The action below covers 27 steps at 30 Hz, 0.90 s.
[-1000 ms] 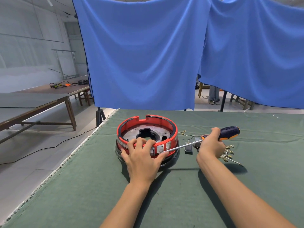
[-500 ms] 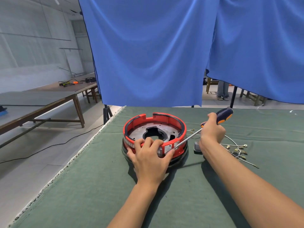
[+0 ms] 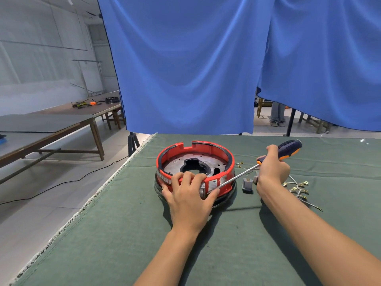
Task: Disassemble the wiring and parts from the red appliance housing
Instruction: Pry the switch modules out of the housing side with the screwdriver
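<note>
The round red appliance housing (image 3: 208, 150) with a metal plate inside sits on the green table. My left hand (image 3: 188, 198) grips its near rim, fingers curled over the edge. My right hand (image 3: 272, 168) holds a screwdriver (image 3: 288, 148) with a dark blue and orange handle. Its metal shaft runs down to the left, and the tip meets the housing's near right side beside my left thumb. A small grey part (image 3: 247, 185) lies just right of the housing. Loose wires with brass terminals (image 3: 296, 188) lie on the cloth beyond my right wrist.
The green table (image 3: 123, 234) has its left edge near the housing, with floor below. Blue curtains (image 3: 185, 69) hang behind the table. A long wooden table (image 3: 51, 124) with tools stands at the far left. A person's legs (image 3: 277, 114) show behind the curtain gap.
My right hand raised the screwdriver handle, so the shaft slopes more steeply onto the housing's near right side. My left hand kept its grip on the rim. The camera came closer.
</note>
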Motion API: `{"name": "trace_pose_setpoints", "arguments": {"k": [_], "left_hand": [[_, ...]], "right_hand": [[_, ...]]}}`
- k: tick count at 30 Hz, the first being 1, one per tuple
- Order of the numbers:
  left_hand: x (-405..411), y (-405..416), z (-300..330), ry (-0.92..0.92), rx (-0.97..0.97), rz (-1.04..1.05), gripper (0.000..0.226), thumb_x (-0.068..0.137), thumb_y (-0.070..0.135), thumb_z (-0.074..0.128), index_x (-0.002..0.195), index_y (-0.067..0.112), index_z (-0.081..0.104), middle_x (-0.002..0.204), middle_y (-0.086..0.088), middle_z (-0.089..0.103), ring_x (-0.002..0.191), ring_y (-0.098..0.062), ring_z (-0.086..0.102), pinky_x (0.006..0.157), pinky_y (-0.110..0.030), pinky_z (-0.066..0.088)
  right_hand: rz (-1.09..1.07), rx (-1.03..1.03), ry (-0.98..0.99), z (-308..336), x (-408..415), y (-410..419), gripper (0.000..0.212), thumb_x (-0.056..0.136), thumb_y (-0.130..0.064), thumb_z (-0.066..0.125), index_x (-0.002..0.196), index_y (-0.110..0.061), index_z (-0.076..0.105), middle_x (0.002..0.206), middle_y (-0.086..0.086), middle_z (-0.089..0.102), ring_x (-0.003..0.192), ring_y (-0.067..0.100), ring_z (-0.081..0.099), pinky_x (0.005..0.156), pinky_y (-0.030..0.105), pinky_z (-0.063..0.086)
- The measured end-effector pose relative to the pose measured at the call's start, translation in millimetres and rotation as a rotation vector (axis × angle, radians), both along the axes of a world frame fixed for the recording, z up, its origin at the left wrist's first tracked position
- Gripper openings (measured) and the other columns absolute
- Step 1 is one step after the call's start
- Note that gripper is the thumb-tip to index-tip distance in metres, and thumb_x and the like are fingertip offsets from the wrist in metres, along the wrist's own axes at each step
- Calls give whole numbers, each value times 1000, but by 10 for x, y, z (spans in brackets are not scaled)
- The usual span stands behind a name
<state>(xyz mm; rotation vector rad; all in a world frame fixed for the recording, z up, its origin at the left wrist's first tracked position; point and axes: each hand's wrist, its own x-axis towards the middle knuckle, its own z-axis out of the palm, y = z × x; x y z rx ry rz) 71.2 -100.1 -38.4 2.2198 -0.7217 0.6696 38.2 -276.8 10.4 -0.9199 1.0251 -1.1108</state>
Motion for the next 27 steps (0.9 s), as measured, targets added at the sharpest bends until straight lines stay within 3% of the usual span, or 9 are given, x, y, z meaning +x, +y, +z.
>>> {"name": "trace_pose_setpoints", "arguments": {"k": [5,9,14,18,24,27], "left_hand": [[15,78,26,37,8,-94,42,82,50,47,121,36,56,119,14,52,122,-14,35,105,-55,22],[6,112,18,58,-48,-115,51,87,41,58,132,21,45,130,6,47,127,-14,35,109,-55,20],[-61,176,15,83,-128,-120,57,81,38,70,124,11,45,113,2,50,117,-20,46,108,-55,25],[-113,228,14,27,-107,-101,48,78,36,74,113,11,52,112,-1,55,115,-23,50,103,-58,31],[-182,203,25,-198,-64,-81,28,70,14,82,90,6,64,99,-6,68,106,-30,63,98,-63,38],[-200,182,33,-297,-8,-78,24,69,8,82,86,6,65,94,-6,70,104,-30,65,97,-60,40]], "right_hand": [[-71,-33,-67,65,-235,44,31,77,-41,57,58,-17,52,47,-10,55,45,10,43,48,29,32],[-98,-84,-107,97,-442,54,34,77,-40,56,51,-18,53,37,-12,51,42,7,40,49,27,32],[-86,-134,-123,-2,-572,158,38,77,-42,56,48,-18,56,35,-12,50,36,5,41,50,27,32],[-52,-98,-103,-107,-584,271,39,72,-48,55,59,-12,62,38,-9,51,47,18,42,50,30,34],[37,-170,-139,-94,-594,329,40,83,-41,62,51,-17,60,37,-10,51,33,6,40,49,28,34],[67,-198,-163,-68,-620,323,46,83,-40,64,43,-16,61,38,-9,51,40,10,41,51,28,34]]}}
